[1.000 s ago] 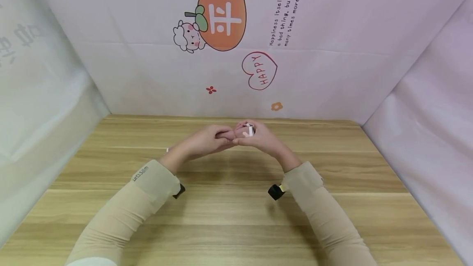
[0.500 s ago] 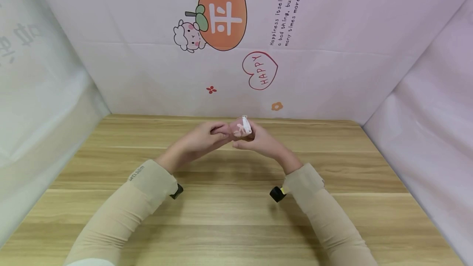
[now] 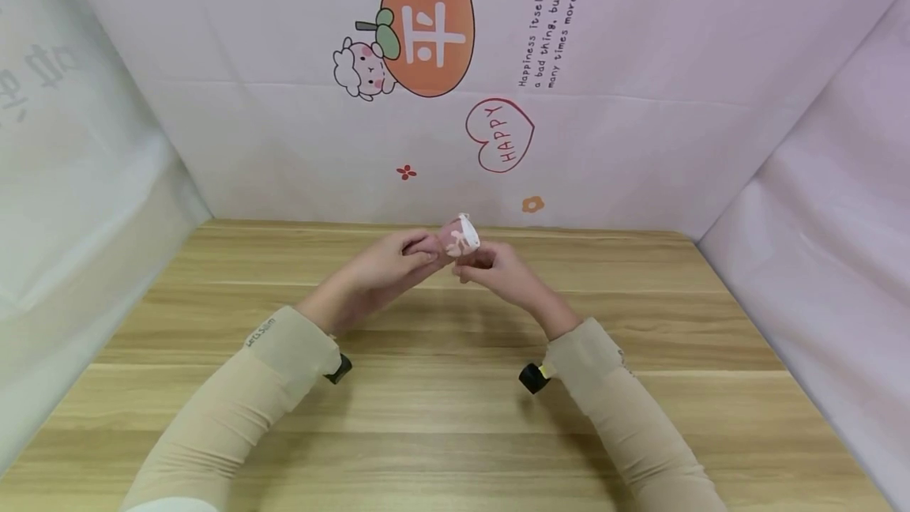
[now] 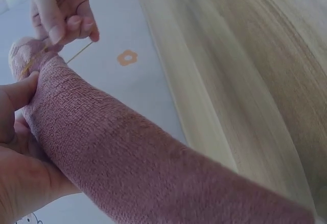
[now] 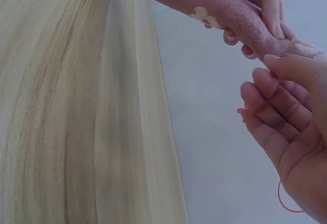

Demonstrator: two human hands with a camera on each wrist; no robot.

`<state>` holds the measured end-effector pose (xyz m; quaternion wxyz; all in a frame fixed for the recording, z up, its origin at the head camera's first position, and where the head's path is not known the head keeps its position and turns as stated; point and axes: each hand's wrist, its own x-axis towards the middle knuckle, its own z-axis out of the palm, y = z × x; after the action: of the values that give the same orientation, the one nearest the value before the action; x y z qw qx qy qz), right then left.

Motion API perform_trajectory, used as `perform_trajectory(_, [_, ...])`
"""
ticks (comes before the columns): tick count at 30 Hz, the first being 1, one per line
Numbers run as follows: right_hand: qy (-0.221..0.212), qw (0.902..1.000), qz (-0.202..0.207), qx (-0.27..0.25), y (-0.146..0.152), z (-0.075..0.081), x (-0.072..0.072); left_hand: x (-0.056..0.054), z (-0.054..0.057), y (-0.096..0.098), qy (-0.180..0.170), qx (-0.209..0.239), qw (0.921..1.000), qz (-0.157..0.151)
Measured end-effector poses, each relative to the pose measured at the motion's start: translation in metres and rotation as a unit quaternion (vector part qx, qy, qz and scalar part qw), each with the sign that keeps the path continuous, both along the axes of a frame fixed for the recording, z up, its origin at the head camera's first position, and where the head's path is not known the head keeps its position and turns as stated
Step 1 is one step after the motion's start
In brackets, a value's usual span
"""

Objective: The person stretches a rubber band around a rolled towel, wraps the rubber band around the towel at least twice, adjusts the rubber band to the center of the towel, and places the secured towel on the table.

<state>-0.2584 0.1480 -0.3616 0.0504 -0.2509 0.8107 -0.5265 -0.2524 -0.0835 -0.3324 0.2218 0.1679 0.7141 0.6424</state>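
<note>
Left fingers grip cloth, right fingers hold band; wooden table, white backdrop.

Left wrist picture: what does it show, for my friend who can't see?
A left hand grips a long dusty-pink cloth roll near one end, where the right hand holds a thin yellow band taut. Behind are a wooden table and a white cloth printed with an orange flower.

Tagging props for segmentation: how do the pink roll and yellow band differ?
The pink roll is thick; the yellow band is string-thin. The roll is nubby, pale-patched pink; the band, yellow. The left hand grips the roll; the band stretches from the right hand to the roll. Both are in hand.
</note>
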Motion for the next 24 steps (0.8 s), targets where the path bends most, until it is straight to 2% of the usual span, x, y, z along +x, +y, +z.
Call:
perform_trajectory(3, [0.019, 0.9998, -0.004, -0.007, 0.001, -0.001, 0.001, -0.003, 0.001, -0.001, 0.052, -0.05, 0.9974, -0.002])
perform_trajectory(5, [0.023, 0.9993, -0.005, -0.029, 0.001, -0.001, 0.001, -0.006, 0.001, -0.002, 0.102, -0.093, 0.9905, 0.0])
perform_trajectory(6, [0.026, 0.9987, -0.006, -0.043, 0.002, -0.002, 0.001, -0.007, 0.002, -0.003, 0.107, -0.102, 0.989, -0.001])
perform_trajectory(8, [0.03, 0.9967, -0.006, -0.075, 0.003, -0.002, 0.001, -0.008, 0.003, -0.004, 0.146, -0.153, 0.9775, 0.005])
perform_trajectory(10, [0.035, 0.9942, -0.008, -0.102, 0.003, -0.002, 0.002, -0.009, 0.004, -0.004, 0.162, -0.178, 0.9706, 0.006])
perform_trajectory(12, [0.047, 0.9922, -0.01, -0.115, 0.004, -0.002, 0.002, -0.01, 0.005, -0.005, 0.168, -0.181, 0.969, 0.004])
perform_trajectory(14, [0.066, 0.9915, -0.008, -0.112, 0.003, -0.003, 0.003, -0.011, 0.005, -0.005, 0.164, -0.169, 0.9719, 0.004])
perform_trajectory(17, [0.117, 0.989, -0.001, -0.09, 0.002, -0.004, 0.004, -0.011, 0.005, -0.005, 0.156, -0.152, 0.976, 0.006])
perform_trajectory(21, [0.206, 0.9777, -0.003, -0.042, 0.001, -0.006, 0.003, -0.01, 0.006, -0.004, 0.126, -0.128, 0.9837, 0.01])
perform_trajectory(24, [0.242, 0.9699, -0.012, -0.02, 0.001, -0.007, 0.003, -0.01, 0.007, -0.004, 0.099, -0.107, 0.9892, 0.018])
